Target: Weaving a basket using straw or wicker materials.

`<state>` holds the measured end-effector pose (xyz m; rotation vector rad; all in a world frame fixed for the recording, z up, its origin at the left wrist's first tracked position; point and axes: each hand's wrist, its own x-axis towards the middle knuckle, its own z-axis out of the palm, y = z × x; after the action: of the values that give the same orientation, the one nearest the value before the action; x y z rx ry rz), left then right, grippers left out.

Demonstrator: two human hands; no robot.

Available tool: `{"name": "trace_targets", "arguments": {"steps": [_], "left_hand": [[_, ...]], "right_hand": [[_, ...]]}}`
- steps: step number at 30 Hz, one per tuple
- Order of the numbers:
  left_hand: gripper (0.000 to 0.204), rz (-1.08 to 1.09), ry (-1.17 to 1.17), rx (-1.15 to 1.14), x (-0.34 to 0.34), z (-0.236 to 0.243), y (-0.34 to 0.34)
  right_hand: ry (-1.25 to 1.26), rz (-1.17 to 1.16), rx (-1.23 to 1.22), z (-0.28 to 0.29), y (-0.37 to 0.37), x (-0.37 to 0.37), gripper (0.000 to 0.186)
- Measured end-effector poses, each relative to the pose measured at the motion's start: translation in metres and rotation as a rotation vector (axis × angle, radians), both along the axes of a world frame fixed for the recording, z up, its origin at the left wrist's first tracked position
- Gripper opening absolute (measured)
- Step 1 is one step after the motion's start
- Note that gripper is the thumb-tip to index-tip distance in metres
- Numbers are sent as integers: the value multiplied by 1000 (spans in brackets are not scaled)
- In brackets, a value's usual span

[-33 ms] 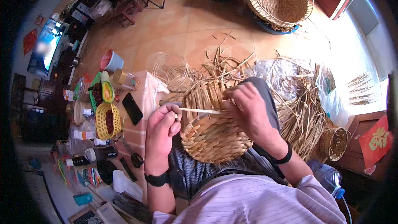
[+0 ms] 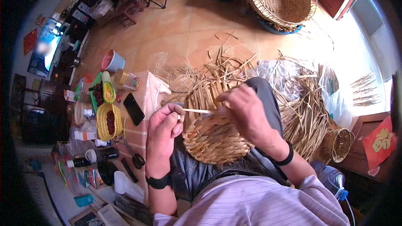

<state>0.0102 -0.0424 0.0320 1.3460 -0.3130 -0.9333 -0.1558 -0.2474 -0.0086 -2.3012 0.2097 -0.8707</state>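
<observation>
The left hand (image 2: 163,122) is closed, and it pinches one end of a thin pale strip (image 2: 197,111) between the thumb and a finger. The strip runs straight across to the right hand (image 2: 246,111). That hand is bent and blurry, at the strip's other end, so I cannot tell if it grips the strip or only touches it.

The strip is above a round straw piece (image 2: 217,142), which sits on the person's lap. The near part of this piece is woven tight, and flat straws show on the far part. Just past it, on the left, are some thin, pale hoops (image 2: 171,71). To the right of the knee is a big pile of dry straw (image 2: 307,119), with a clear plastic bag (image 2: 276,73) by it. A small woven basket (image 2: 338,145) lies past the pile.

On the left side are a black phone (image 2: 134,109), a yellow basket (image 2: 101,127) with dark red fruit (image 2: 110,122) in it, and black scissors (image 2: 137,161). Far off, on the floor, is a big straw basket (image 2: 281,0).
</observation>
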Motion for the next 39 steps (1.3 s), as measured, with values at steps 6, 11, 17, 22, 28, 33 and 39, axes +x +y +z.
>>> {"name": "trace_targets", "arguments": {"steps": [6,11,17,22,28,33,39], "left_hand": [[20,-222,-122,-73,-19,13,-26],[29,-261,-1169,238,-25,-6,-52],[32,-335,-1109,186,-22,-8,-60],[35,-405,-1326,190,-19,-21,-70],[33,-340,-1274,127,-18,-28,-66],[33,-361,-1007,187,-22,-30,-61],[39,-408,-700,112,-15,-41,-61]], "right_hand": [[-146,173,433,22,20,-4,19],[-90,-17,332,11,9,-44,22],[-62,-115,64,-8,15,-56,32],[-102,-184,95,-19,15,-60,35],[-190,-173,-47,-11,16,-48,31],[-7,-133,497,2,25,-51,19],[57,-101,541,11,22,-44,19]]}}
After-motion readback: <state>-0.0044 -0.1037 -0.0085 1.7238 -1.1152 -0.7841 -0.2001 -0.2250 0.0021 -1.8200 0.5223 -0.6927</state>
